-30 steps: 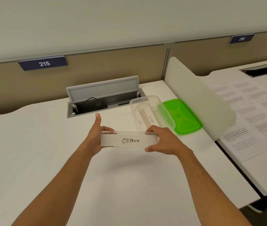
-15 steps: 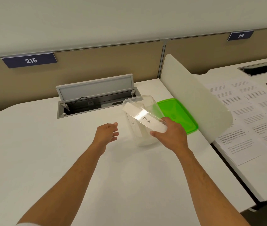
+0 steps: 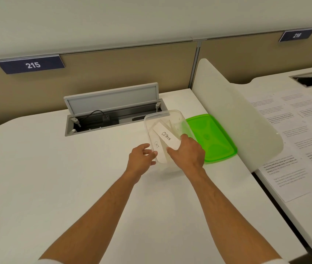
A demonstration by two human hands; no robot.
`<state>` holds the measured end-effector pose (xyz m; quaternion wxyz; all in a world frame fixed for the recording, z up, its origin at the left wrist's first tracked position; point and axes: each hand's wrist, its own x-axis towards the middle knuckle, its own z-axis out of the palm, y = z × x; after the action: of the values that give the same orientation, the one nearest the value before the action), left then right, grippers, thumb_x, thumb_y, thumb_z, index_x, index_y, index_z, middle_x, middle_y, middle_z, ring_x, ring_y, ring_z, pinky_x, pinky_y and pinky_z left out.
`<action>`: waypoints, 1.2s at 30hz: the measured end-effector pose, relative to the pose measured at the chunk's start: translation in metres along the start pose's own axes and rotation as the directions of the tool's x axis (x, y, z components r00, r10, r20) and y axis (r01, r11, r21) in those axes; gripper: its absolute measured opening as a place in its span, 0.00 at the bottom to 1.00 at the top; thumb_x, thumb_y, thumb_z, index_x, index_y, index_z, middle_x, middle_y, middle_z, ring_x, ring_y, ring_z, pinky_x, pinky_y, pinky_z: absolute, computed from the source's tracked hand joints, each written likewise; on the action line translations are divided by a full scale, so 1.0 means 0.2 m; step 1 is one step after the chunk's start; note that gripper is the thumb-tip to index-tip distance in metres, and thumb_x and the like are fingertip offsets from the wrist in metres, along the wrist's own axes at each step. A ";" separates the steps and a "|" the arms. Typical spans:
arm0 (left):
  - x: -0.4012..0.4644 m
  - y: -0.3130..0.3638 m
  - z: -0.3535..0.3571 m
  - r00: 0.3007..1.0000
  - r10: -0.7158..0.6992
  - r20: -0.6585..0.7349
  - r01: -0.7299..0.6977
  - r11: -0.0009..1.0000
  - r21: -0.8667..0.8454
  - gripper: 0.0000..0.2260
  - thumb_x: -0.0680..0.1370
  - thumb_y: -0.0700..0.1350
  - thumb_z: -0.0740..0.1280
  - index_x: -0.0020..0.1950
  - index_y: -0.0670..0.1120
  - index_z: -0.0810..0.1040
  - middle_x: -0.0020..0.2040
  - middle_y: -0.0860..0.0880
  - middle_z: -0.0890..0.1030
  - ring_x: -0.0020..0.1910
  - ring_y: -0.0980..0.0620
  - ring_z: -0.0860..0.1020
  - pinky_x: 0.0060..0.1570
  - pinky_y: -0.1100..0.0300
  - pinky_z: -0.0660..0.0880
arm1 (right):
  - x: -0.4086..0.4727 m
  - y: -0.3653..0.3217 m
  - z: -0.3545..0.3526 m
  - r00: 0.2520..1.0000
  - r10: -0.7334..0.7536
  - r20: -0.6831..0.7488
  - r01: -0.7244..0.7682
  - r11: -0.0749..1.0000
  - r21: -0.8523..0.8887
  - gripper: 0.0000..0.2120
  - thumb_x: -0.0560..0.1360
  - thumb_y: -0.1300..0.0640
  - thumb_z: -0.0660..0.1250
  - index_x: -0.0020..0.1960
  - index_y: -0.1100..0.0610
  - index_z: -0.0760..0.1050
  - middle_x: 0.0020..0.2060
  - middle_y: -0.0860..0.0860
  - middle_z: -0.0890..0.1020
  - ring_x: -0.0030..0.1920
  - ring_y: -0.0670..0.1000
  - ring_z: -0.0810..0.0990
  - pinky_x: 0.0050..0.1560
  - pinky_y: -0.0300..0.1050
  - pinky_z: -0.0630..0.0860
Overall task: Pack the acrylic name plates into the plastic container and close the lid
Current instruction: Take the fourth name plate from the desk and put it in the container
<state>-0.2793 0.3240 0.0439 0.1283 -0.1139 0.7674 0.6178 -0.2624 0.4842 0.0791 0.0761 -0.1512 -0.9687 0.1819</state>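
Two hands work at one clear plastic container (image 3: 172,116) in the head view, the only view supplied. The right hand (image 3: 186,153) pinches the near end of the OSTRICH plate (image 3: 167,137) between thumb and fingers and holds it slanted, far end down inside the container, so it can slide in lengthwise rather than catch on the rim. The left hand (image 3: 141,159) sits just left of it, fingers loosely spread and touching the container's near-left wall; this most likely steadies the light tub against the push of insertion. It grips nothing else.

Directly under the held plate, the CAT plate (image 3: 157,146) already leans inside the container, and at least one further plate stands beyond it, its lettering unreadable. The green lid (image 3: 214,138) lies flat on the desk (image 3: 75,187) just right of the right hand, beside the container and within reach for closing. The lid is not yet fitted.
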 end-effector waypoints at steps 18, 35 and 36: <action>-0.01 0.00 0.00 1.000 -0.018 -0.008 0.017 0.994 -0.108 0.22 0.76 0.40 0.72 0.69 0.41 0.72 0.53 0.44 0.82 0.48 0.46 0.84 0.44 0.54 0.83 | 0.01 -0.07 0.12 0.956 -0.041 0.290 0.045 0.999 -0.008 0.18 0.75 0.47 0.67 0.60 0.55 0.74 0.56 0.55 0.79 0.55 0.58 0.78 0.47 0.46 0.71; -0.22 -0.15 -0.42 0.970 0.078 -0.231 -0.057 0.994 0.096 0.14 0.78 0.50 0.68 0.60 0.45 0.80 0.52 0.51 0.83 0.52 0.53 0.81 0.55 0.52 0.79 | -0.25 -0.45 0.21 0.940 -0.338 -0.040 0.333 0.892 0.307 0.17 0.79 0.48 0.63 0.64 0.55 0.75 0.63 0.51 0.78 0.64 0.52 0.75 0.59 0.46 0.74; -0.24 -0.18 -0.49 0.965 0.075 -0.252 -0.049 0.993 0.108 0.14 0.78 0.50 0.68 0.61 0.45 0.79 0.52 0.51 0.83 0.52 0.53 0.81 0.55 0.52 0.79 | -0.28 -0.50 0.25 0.934 -0.357 -0.005 0.341 0.886 0.313 0.18 0.79 0.47 0.62 0.66 0.54 0.74 0.65 0.50 0.77 0.65 0.51 0.74 0.62 0.46 0.72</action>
<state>-0.2273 0.2223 0.0480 0.0144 -0.1619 0.8108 0.5622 -0.2464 0.3618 0.0657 0.1045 0.0442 -0.9412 0.3183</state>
